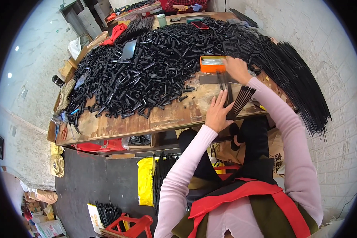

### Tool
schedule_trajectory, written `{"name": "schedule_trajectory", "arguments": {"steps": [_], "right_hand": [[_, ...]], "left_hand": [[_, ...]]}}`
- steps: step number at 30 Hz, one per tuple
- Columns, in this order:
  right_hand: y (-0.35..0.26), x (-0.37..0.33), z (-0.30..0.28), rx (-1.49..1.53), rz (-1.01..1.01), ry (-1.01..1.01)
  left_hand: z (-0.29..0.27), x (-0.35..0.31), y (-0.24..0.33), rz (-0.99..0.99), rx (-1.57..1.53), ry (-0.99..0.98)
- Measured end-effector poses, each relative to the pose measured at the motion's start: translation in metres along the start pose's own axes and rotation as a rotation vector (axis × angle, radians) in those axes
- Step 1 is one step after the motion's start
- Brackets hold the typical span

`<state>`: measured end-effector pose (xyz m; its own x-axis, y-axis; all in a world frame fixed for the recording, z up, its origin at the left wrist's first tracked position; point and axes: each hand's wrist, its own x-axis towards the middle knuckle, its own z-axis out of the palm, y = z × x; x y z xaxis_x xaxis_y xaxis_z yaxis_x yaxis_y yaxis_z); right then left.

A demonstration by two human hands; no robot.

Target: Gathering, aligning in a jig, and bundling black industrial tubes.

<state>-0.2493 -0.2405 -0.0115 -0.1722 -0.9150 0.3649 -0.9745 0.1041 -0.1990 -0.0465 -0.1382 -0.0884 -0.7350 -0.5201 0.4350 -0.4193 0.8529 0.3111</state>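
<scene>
Flat on the wooden table (174,115), my left hand (218,111) has its fingers stretched forward. A fanned bundle of thin black rods (242,102) is held by its thumb side and slants up to the right. Other dark rods (225,83) pass by its fingertips. My right hand (237,70) is bent over the right end of an orange box (212,68), its fingertips smeared by motion. Thin pale pieces (213,62) lie in the box. Below the box sits a grey block (208,79).
A big heap of short black tubes (158,67) covers much of the table, with a dark phone (128,50) and a red-edged phone (200,25) on it. Long black rods (301,83) overhang the right edge. Across the table another person (186,5) works. A red stool (133,224) stands at lower left.
</scene>
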Motion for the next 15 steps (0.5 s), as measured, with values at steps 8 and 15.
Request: {"name": "schedule_trajectory", "arguments": {"steps": [8,15], "right_hand": [[0.083,-0.024,-0.026,0.088,-0.436,-0.004],[0.086,-0.012,-0.013,-0.002,-0.5,-0.041]], "left_hand": [[-0.012,0.008,0.006,0.052,-0.012,-0.027],[-0.014,0.013,0.008,0.032,-0.042,-0.09]]}}
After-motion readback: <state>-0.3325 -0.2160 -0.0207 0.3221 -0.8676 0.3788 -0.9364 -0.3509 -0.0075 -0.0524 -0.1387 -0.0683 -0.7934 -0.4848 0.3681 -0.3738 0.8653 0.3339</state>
